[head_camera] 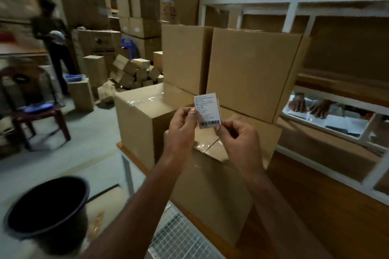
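1. Nearest on my feed, a gridded sheet point(179, 235) lies at the edge of the wooden table point(315, 206), with a black bucket point(46, 206) on the floor to its left.
2. I see the left hand point(182, 124) pinching the barcode label point(207, 110) by its left edge.
3. I see the right hand point(240, 136) pinching the label's lower right corner (print upright, facing me); the label hangs in the air above the taped box point(210, 185).
4. Behind that box stand stacked cartons point(252, 69).
5. Far left, a person point(52, 33) stands among more boxes.
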A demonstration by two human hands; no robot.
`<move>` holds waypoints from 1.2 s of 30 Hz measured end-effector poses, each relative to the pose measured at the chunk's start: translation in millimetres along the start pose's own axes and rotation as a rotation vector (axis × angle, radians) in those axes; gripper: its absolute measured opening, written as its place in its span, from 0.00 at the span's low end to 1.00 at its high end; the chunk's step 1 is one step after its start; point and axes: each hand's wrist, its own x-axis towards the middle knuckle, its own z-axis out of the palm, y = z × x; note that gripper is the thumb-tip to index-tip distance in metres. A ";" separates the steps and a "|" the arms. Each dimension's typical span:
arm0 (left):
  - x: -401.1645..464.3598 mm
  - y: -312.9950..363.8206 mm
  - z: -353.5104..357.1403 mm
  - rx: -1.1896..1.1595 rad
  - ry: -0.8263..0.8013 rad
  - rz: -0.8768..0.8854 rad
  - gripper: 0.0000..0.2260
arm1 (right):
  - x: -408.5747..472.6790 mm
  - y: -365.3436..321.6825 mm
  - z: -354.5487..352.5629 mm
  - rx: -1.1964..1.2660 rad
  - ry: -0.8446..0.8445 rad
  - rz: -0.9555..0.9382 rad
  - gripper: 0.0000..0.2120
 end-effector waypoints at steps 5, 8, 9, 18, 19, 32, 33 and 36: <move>-45.4 2.6 -67.2 0.195 0.142 0.043 0.11 | -29.0 -15.4 38.4 0.119 -0.152 -0.029 0.05; -54.0 4.9 -110.7 0.270 0.211 0.096 0.10 | -37.9 -25.1 71.8 0.120 -0.261 -0.059 0.06; -55.0 4.4 -125.8 0.290 0.240 0.100 0.10 | -40.3 -26.0 85.4 0.113 -0.308 -0.051 0.07; -51.2 -32.5 -306.7 0.562 0.834 -0.072 0.06 | -52.4 0.4 284.2 0.195 -0.478 0.071 0.10; -49.4 -38.5 -331.0 0.569 0.868 -0.124 0.06 | -54.8 6.4 311.5 0.185 -0.514 0.111 0.11; -52.0 -138.7 -531.4 0.569 0.887 -0.600 0.06 | -124.1 87.0 558.8 -0.358 -0.841 0.105 0.06; -52.2 -143.6 -537.2 0.568 0.884 -0.615 0.07 | -129.8 91.9 567.7 -0.380 -0.863 0.113 0.07; -51.6 -157.4 -551.4 0.557 0.869 -0.656 0.08 | -144.7 106.0 587.3 -0.428 -0.920 0.163 0.07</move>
